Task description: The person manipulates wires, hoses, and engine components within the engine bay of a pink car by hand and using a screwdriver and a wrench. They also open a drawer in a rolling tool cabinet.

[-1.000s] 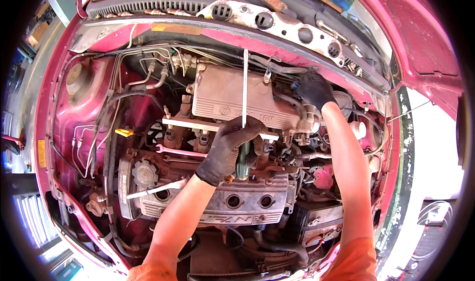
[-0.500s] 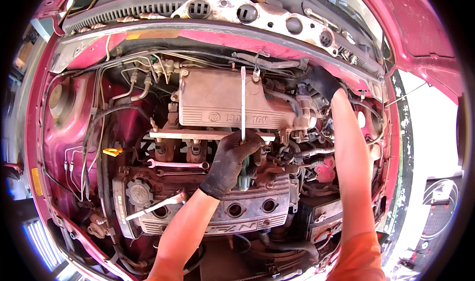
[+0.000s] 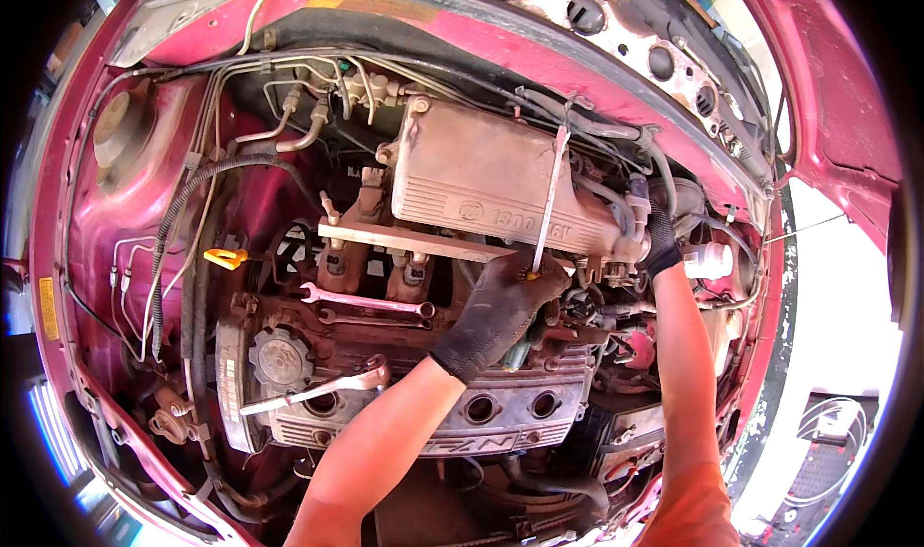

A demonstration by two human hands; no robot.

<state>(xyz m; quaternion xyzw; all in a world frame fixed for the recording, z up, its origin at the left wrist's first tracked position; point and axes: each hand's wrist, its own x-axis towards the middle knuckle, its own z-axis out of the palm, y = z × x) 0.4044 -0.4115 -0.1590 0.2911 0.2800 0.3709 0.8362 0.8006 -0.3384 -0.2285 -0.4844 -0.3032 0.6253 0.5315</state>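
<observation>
My left hand (image 3: pixel 500 306), in a black glove, is closed round a screwdriver (image 3: pixel 551 196). Its long shank points up and slightly right across the ribbed intake cover (image 3: pixel 452 167), and part of a green handle shows below my palm. My right hand (image 3: pixel 661 244), gloved too, reaches down beside the pipe elbow (image 3: pixel 632 229) at the cover's right end. The fingers there are hidden among the hoses, so I cannot tell whether they grip anything.
Two spanners, one a shiny combination spanner (image 3: pixel 371 302), lie on the engine. A ratchet (image 3: pixel 313 390) rests across the valve cover (image 3: pixel 443 417) near the filler cap (image 3: pixel 281 357). A yellow-handled dipstick (image 3: pixel 226 258) stands at left. The raised bonnet (image 3: pixel 828 95) is at upper right.
The view has turned and shifted. My left hand and the screwdriver have moved right, and the shank now leans. My right hand has come down from behind the pipe elbow to its right side.
</observation>
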